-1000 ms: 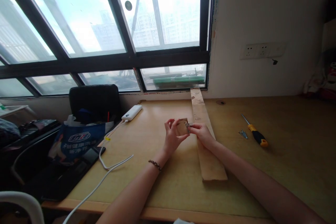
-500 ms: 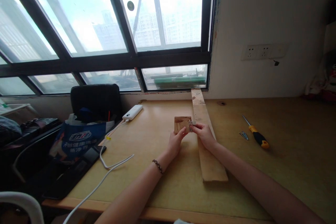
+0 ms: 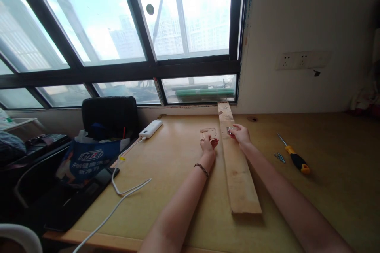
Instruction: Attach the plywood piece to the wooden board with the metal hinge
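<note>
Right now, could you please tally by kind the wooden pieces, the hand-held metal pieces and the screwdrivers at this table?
Wooden pieces: 2 (long board; small block in the left hand)
Hand-held metal pieces: 1 (metal piece in the right hand)
Screwdrivers: 1 (yellow-and-black screwdriver)
Total: 4

long board (image 3: 242, 180) is bare matt wood, kinda rough at the far end; small block (image 3: 210, 131) looks like raw wood too; little fitting (image 3: 228, 130) is shiny metal; screwdriver handle (image 3: 297, 161) looks plasticky; tabletop (image 3: 178, 158) is smooth, slightly glossy
</note>
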`<state>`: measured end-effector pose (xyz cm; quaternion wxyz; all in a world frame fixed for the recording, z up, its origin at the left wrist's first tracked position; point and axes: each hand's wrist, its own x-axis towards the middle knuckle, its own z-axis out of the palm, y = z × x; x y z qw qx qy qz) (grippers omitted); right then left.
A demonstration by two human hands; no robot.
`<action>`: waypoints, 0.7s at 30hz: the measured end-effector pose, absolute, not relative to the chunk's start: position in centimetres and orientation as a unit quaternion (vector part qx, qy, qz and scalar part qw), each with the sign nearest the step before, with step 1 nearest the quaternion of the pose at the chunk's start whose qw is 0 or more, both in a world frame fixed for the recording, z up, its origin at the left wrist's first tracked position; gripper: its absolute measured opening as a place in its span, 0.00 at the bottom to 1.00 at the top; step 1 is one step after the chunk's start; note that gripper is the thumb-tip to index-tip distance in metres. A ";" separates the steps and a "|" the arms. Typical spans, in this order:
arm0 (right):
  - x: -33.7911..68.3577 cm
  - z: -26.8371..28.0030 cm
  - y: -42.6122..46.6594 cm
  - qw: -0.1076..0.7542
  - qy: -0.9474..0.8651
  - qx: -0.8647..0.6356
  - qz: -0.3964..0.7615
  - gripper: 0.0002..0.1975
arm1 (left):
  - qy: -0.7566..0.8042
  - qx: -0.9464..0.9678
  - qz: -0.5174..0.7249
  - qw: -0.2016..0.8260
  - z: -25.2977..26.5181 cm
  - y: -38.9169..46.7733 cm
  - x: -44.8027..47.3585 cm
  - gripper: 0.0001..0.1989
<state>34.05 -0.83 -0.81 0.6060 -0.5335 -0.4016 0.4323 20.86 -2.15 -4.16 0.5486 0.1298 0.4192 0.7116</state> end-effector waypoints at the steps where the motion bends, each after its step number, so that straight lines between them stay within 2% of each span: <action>1: 33.7 -1.1 -0.7 0.598 -0.425 -0.549 0.401 0.18 | 0.415 0.134 0.710 0.552 -4.3 -2.1 21.1 0.06; 5: 32.9 -2.1 -1.1 0.551 -0.532 -0.594 0.246 0.13 | 0.378 0.159 0.701 0.584 -4.5 -2.5 21.4 0.08; 7: 32.9 -2.2 -1.5 0.535 -0.559 -0.598 0.209 0.14 | 0.373 0.169 0.691 0.596 -4.6 -2.7 21.3 0.07; 17: 32.6 -2.0 -1.8 0.534 -0.594 -0.549 0.247 0.16 | 0.390 0.186 0.666 0.608 -4.5 -2.9 21.3 0.05; 21: 32.6 -2.0 -1.9 0.486 -0.630 -0.565 0.220 0.15 | 0.381 0.155 0.673 0.615 -4.3 -3.3 21.4 0.04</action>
